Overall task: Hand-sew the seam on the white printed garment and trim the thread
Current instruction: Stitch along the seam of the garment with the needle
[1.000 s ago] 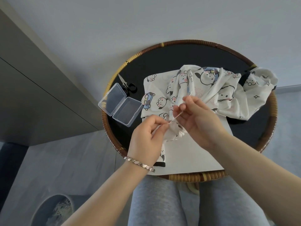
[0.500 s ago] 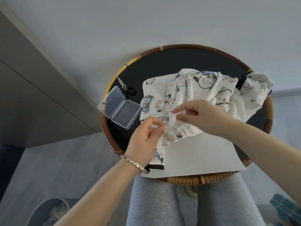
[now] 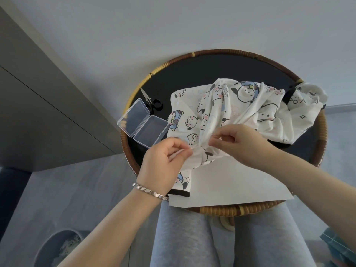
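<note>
A white garment printed with cartoon dogs lies bunched on a round table with a black top and a rattan rim. My left hand, with a silver bracelet at the wrist, pinches a fold of the garment's near edge between thumb and forefinger. My right hand pinches a thin needle whose tip meets the same fold, close to the left fingers. The thread is too fine to make out. Small black scissors lie at the table's left edge.
An open clear plastic box sits left of the garment beside the scissors. A white paper sheet lies under the garment at the table's near edge. My grey-clad knees are below. A grey bowl-shaped container stands on the floor at lower left.
My right hand swung out to the right above the cloth, then came back down to the fold with the needle. The left hand kept its pinch on the fabric.
</note>
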Available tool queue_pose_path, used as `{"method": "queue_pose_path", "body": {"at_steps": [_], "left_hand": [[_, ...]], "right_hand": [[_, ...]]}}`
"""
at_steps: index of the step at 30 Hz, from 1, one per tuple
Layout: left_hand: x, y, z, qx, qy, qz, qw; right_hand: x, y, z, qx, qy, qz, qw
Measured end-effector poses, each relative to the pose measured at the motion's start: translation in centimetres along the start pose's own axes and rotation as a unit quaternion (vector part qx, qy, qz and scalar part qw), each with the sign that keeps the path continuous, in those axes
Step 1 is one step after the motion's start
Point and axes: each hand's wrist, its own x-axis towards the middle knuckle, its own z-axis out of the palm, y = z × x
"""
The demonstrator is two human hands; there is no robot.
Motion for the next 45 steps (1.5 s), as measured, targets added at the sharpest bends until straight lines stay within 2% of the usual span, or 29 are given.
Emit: {"method": "queue_pose_path", "body": {"at_steps": [6, 10, 19, 38, 45], "left_hand": [[-0.2, -0.1, -0.3, 0.034, -0.003, 0.032, 0.999], [-0.1, -0.2, -0.4, 0.023, -0.007, 0.03, 0.999], [-0.2, -0.1, -0.4, 0.03, 0.003, 0.05, 0.998], [0.0, -0.4, -0.6, 0.044, -0.035, 0.058, 0.997], [0.2, -0.4, -0.8, 0.056, -0.072, 0.066, 0.994]], "right_hand": [[-1.0, -1.6, -0.6, -0.049, -0.01, -0.094, 0.994], [-1.2, -1.6, -0.4, -0.097, -0.017, -0.116, 0.988], [-0.8, -1.2, 0.0, -0.132, 0.03, -0.186, 0.973], [-0.5, -1.3, 0.2, -0.149, -0.005, -0.212, 0.966], [-0.4, -1.1, 0.2, -0.156, -0.011, -0.254, 0.954]]}}
